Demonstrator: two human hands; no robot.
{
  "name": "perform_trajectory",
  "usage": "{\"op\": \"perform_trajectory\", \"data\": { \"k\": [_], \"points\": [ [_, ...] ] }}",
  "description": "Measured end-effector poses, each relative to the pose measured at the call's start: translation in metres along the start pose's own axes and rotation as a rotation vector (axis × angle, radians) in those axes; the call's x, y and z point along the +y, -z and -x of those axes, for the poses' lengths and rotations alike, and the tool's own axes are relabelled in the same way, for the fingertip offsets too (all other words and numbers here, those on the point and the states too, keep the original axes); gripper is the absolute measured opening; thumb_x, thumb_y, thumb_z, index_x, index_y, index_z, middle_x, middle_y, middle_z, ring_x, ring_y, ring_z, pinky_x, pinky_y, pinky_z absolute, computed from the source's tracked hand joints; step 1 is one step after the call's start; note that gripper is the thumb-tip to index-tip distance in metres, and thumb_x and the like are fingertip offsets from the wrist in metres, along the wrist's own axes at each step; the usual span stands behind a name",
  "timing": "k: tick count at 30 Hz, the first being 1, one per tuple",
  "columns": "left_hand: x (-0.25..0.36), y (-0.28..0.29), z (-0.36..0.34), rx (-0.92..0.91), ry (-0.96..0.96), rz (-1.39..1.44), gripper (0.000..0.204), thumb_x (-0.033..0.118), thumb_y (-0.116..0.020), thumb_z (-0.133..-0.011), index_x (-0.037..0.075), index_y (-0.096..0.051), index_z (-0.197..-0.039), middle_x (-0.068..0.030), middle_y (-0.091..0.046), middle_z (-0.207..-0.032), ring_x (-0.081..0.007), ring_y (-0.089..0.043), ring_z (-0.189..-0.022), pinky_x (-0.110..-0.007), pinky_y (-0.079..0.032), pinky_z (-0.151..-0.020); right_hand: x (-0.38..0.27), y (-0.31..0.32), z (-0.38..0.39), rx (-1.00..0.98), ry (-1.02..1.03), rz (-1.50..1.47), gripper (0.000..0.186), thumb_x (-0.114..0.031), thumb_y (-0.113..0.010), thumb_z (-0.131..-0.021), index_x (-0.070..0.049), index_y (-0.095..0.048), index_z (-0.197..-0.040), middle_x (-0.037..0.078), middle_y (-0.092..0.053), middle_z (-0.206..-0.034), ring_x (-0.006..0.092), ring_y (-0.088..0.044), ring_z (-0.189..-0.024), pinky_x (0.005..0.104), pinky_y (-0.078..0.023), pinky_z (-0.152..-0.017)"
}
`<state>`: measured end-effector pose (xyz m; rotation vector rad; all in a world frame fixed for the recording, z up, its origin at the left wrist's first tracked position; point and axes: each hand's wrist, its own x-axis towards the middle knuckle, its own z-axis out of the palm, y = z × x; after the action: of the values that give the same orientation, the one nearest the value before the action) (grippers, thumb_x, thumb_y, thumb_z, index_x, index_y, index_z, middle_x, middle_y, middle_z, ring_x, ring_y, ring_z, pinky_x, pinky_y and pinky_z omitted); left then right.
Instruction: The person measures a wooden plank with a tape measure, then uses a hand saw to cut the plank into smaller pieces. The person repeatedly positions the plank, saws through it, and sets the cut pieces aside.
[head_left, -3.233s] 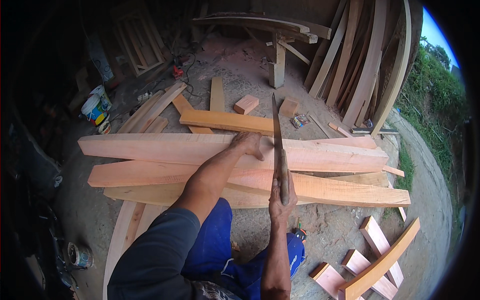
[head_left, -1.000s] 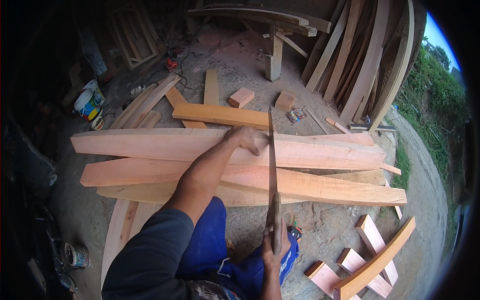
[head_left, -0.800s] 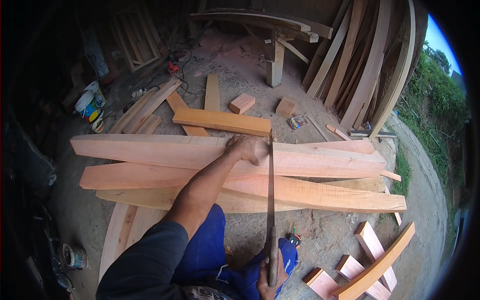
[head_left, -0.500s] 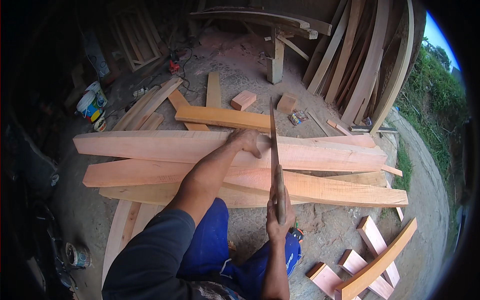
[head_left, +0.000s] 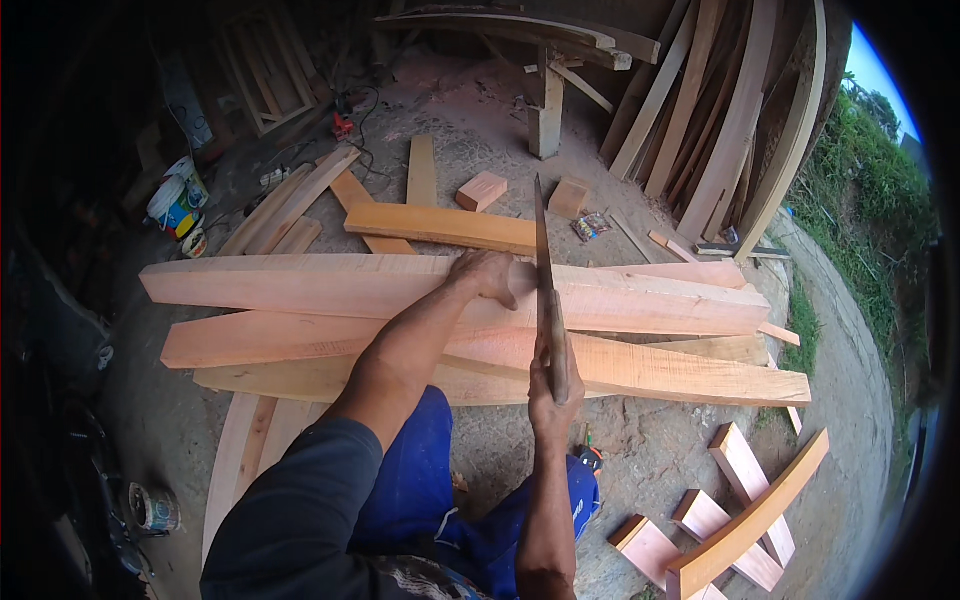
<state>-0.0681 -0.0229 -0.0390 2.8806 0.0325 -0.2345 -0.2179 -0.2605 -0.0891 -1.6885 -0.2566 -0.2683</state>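
My right hand [head_left: 556,392] is closed round the wooden handle of a handsaw [head_left: 544,250]. Its narrow blade points away from me and lies across a thick pinkish timber beam [head_left: 300,283], with the tip beyond the far edge. Just left of the blade, my left hand [head_left: 486,274] grips the beam, fingers over the far edge and thumb on the near face. This beam rests above a second pinkish beam [head_left: 260,338] lying closer to me. Where the teeth meet the wood is hard to make out.
A paler plank [head_left: 280,378] lies under the beams. Beyond are an orange board [head_left: 440,225] and wood blocks [head_left: 482,191]. Short offcuts [head_left: 745,465] lie at the lower right, a tape measure [head_left: 591,458] by my knee. Tall planks [head_left: 735,130] lean at the back right; paint buckets [head_left: 172,200] stand left.
My right hand has pushed the saw forward, away from me, so its handle is nearer the beam. My left hand keeps its grip. The whole view has shifted slightly.
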Motion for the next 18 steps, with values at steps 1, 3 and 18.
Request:
{"op": "perform_trajectory", "data": {
  "k": [1, 3, 18],
  "points": [
    [-0.007, 0.001, -0.009, -0.006, 0.000, 0.030, 0.100, 0.042, -0.100, -0.060, 0.000, -0.062, -0.142, -0.0215, -0.066, -0.144, -0.0372, -0.061, -0.137, -0.045, -0.047, -0.115, -0.006, 0.027, 0.051, -0.004, -0.036, 0.056, 0.055, -0.008, -0.073, -0.094, 0.003, -0.061, -0.147, 0.010, -0.072, -0.096, 0.0149, -0.063, -0.077, 0.0303, -0.054, -0.074],
    [-0.015, 0.001, -0.021, -0.006, -0.047, 0.062, 0.101, 0.042, -0.100, -0.060, -0.001, -0.061, -0.142, -0.0215, -0.066, -0.144, -0.0365, -0.061, -0.137, -0.046, -0.047, -0.115, -0.023, 0.080, 0.150, -0.041, -0.154, 0.182, 0.055, -0.011, -0.072, -0.094, 0.003, -0.062, -0.146, 0.012, -0.075, -0.108, 0.0157, -0.069, -0.089, 0.0302, -0.055, -0.083],
    [-0.009, -0.002, -0.009, 0.004, 0.031, 0.038, 0.105, 0.043, -0.100, -0.060, 0.000, -0.058, -0.146, -0.0210, -0.066, -0.145, -0.0350, -0.061, -0.137, -0.048, -0.049, -0.113, -0.015, 0.043, 0.091, -0.016, 0.000, 0.148, 0.061, -0.006, -0.075, -0.092, 0.003, -0.057, -0.150, 0.021, -0.077, -0.124, 0.0270, -0.077, -0.106, 0.0362, -0.059, -0.093]
  ]
}}
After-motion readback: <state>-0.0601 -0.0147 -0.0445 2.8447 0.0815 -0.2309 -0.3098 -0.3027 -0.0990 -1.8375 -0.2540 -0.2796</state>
